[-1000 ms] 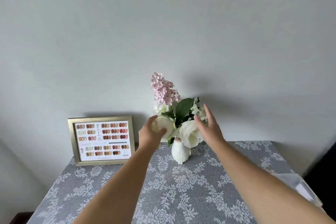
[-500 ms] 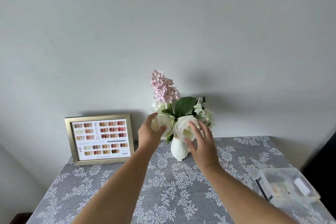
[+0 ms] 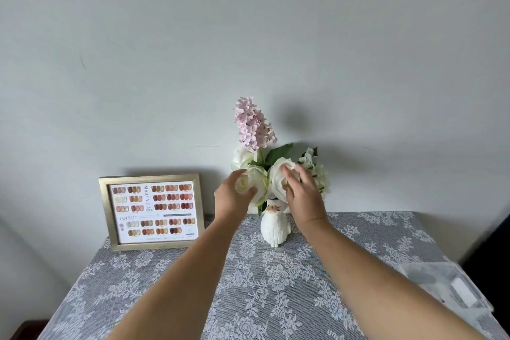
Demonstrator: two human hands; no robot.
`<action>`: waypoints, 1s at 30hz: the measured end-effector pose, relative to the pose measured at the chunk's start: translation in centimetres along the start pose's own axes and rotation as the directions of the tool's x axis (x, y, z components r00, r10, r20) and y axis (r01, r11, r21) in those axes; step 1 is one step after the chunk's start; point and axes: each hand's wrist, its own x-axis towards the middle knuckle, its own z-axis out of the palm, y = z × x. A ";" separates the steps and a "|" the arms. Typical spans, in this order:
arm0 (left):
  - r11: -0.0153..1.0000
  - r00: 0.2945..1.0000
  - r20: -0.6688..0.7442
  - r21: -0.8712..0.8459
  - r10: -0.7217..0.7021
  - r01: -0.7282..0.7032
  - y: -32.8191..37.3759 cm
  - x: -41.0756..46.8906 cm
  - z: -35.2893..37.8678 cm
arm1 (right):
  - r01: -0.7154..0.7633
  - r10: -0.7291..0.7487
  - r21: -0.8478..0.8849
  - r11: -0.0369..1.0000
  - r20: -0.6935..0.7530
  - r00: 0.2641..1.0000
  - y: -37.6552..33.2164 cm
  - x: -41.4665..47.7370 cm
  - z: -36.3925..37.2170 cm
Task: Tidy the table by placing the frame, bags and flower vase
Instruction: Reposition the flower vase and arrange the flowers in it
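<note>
A white cat-shaped flower vase (image 3: 274, 228) stands upright at the back middle of the table, holding white roses (image 3: 255, 182) and a pink bloom (image 3: 252, 123). My left hand (image 3: 230, 197) cups the left white rose. My right hand (image 3: 302, 196) rests with spread fingers on the right white rose. A gold frame (image 3: 151, 211) with a colour-swatch chart leans against the wall at the back left. A clear plastic bag (image 3: 452, 288) lies at the table's right edge.
The table wears a grey cloth with white lace flowers (image 3: 265, 284). A plain pale wall (image 3: 248, 36) stands right behind the vase and the frame. Dark floor shows at the bottom left corner and beyond the right edge.
My right hand moved back up from beside the vase onto the right white rose. My left hand stayed on the left rose. The view shifted slightly.
</note>
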 end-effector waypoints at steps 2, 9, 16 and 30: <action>1.000 1.000 0.009 -0.001 -0.008 0.008 0.0 0.0 0.0 | 0.006 -0.006 0.005 1.000 -0.004 1.000 0.1 -0.1 -0.5; 0.971 0.993 0.077 0.214 0.092 -0.106 -0.4 0.1 -1.0 | 0.128 -0.117 0.031 0.991 -0.247 0.962 1.1 -0.7 -3.5; 0.995 0.999 0.049 0.101 0.005 -0.010 0.2 3.9 -1.6 | -0.316 0.338 0.181 0.931 -0.106 0.935 4.0 -0.5 -2.9; 0.983 0.907 0.391 -0.026 -0.158 0.182 0.6 6.1 0.1 | -0.240 0.202 0.350 0.906 0.142 0.969 2.1 1.3 -0.5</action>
